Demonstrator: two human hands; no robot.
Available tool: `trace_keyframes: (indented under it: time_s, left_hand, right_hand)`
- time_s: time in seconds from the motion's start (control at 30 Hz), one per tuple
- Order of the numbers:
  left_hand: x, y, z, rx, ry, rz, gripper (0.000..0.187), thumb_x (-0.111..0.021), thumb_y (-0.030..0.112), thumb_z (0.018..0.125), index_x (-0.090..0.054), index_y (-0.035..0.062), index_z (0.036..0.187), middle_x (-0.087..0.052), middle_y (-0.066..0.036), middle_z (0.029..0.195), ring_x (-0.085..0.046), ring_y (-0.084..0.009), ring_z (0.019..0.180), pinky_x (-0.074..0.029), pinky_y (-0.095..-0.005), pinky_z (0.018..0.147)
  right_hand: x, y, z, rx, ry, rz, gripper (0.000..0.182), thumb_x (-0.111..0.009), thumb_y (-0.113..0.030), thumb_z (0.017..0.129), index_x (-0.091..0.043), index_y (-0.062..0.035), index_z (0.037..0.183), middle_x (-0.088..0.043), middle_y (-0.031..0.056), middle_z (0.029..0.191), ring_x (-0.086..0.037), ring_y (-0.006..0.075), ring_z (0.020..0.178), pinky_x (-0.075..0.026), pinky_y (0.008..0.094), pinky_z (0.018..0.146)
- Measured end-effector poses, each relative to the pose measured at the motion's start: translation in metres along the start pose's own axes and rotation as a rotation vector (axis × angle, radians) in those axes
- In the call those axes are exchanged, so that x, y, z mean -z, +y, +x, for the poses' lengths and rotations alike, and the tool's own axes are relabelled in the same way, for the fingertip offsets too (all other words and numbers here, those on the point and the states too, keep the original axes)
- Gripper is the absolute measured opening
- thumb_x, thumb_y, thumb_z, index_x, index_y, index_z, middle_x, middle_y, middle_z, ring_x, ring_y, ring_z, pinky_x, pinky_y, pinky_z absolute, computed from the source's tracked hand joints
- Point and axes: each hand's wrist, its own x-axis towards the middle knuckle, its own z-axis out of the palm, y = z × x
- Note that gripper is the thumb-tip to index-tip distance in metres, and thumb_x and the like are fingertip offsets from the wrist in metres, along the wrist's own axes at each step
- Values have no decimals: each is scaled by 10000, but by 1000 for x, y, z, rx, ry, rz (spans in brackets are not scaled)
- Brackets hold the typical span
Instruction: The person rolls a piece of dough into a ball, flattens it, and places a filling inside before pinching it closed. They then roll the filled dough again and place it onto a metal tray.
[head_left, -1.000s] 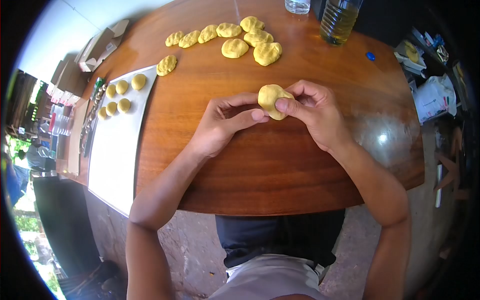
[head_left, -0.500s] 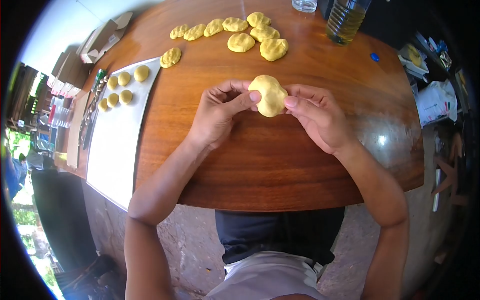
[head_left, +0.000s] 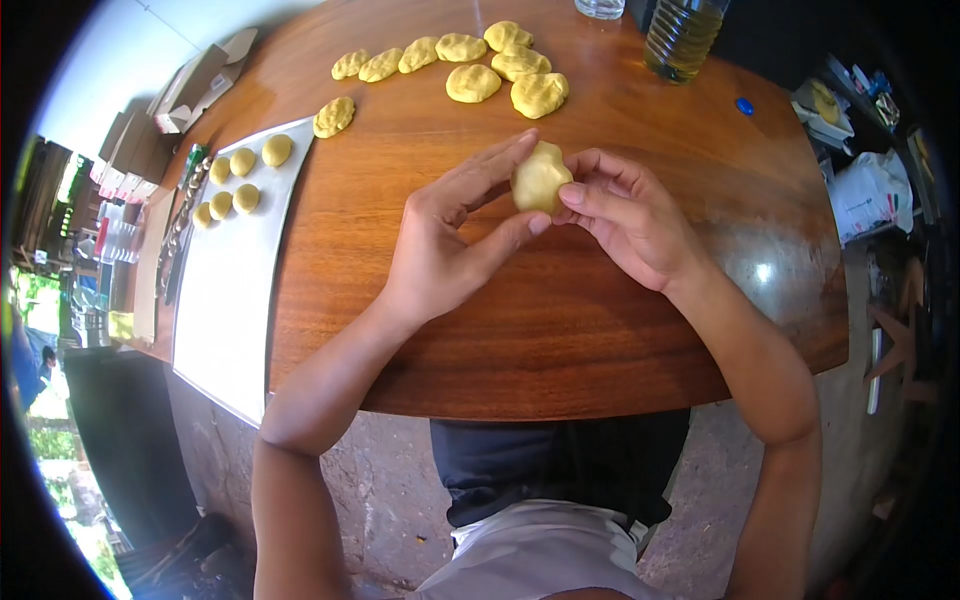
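A lump of yellow dough (head_left: 541, 180) is held up over the wooden table, between my two hands. My right hand (head_left: 632, 222) pinches its right side between thumb and fingers. Around its left side curves my left hand (head_left: 445, 232), fingers at the upper edge and thumb at the lower edge. Farther back on the table lie several rough pieces of yellow dough (head_left: 473, 84), with one more piece (head_left: 334, 117) by the tray's corner. Smooth round dough balls (head_left: 246, 198) sit in two rows at the far end of the light metal tray (head_left: 226, 310) to my left.
A ribbed bottle of yellowish liquid (head_left: 684, 38) and a clear glass (head_left: 600, 8) stand at the back. A blue cap (head_left: 744, 106) lies near the right edge. Cardboard boxes (head_left: 195, 85) are at the far left. The tray overhangs the front edge of the wooden table (head_left: 560, 350).
My left hand has opened wider and shifted around the dough's left side. The dough has turned and looks narrower. My right hand still pinches it.
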Motion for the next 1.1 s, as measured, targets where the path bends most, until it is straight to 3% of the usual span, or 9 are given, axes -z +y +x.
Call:
trace_keyframes:
  time_s: [0.13,0.2,0.3,0.4,0.6,0.77,0.9,1.03,1.1]
  left_hand:
    - [1,3,0,136,60,-22,609,-817,-14,826,-580,-36,1388,-602,-163,1407,-600,-246,1284,-518,-383,1063]
    - [4,-1,2,-41,27,250,644,-885,58,768,-624,-4,1355,-679,-124,1275,-656,-214,1169,-530,-359,1022]
    - [7,-3,7,-74,36,273,601,-924,129,711,-691,10,1251,-728,-118,1127,-720,-237,995,-580,-346,891]
    - [10,-5,7,-100,-15,256,661,-943,159,698,-676,18,1286,-701,-89,1114,-671,-191,1043,-544,-343,923]
    - [8,-2,6,-111,29,333,579,-953,161,673,-716,21,1182,-695,-115,1077,-675,-225,985,-544,-356,875]
    - [-2,-6,7,-211,99,338,585,-946,148,682,-676,22,1186,-688,-133,1120,-685,-254,1012,-559,-367,889]
    - [-10,-5,4,-207,57,309,626,-905,108,707,-614,55,1258,-662,-128,1147,-672,-318,1080,-574,-375,896]
    - [-18,6,4,-245,112,300,709,-923,97,716,-566,14,1323,-610,-148,1301,-639,-263,1150,-535,-379,984]
    - [-18,4,0,31,181,-71,653,-883,53,776,-547,-6,1333,-586,-135,1325,-639,-229,1122,-537,-349,974]
  right_hand:
    - [-4,-2,-1,-19,-79,75,254,-598,-116,962,-645,15,1174,-676,97,1154,-621,175,1069,-462,342,1007]
    - [-3,-2,-2,-18,-111,118,295,-572,-137,942,-629,25,1182,-661,104,1177,-606,184,1101,-446,349,1033]
    - [-3,1,-1,-32,-149,195,388,-540,-187,902,-596,39,1213,-629,118,1217,-577,200,1145,-424,358,1055]
    - [-3,-1,-1,-62,-130,150,403,-550,-225,914,-585,33,1221,-622,118,1220,-576,207,1132,-427,363,1049]
    - [-2,-3,-1,-95,-130,176,350,-548,-214,949,-597,15,1208,-638,112,1191,-584,191,1129,-441,361,1035]
    - [-14,0,-5,-75,-154,130,273,-603,-223,1036,-613,-23,1221,-646,57,1169,-583,131,1086,-465,320,978]
    - [-13,5,1,-49,-188,227,141,-611,-211,1042,-611,-74,1077,-635,29,1119,-571,97,999,-483,312,905]
    - [-13,4,-3,-56,-50,171,121,-623,-206,1037,-593,-91,1020,-644,27,1102,-589,98,1004,-504,300,895]
    - [-15,2,-2,51,89,161,117,-634,-197,1031,-599,-86,1035,-662,29,1083,-610,102,1012,-523,289,890]
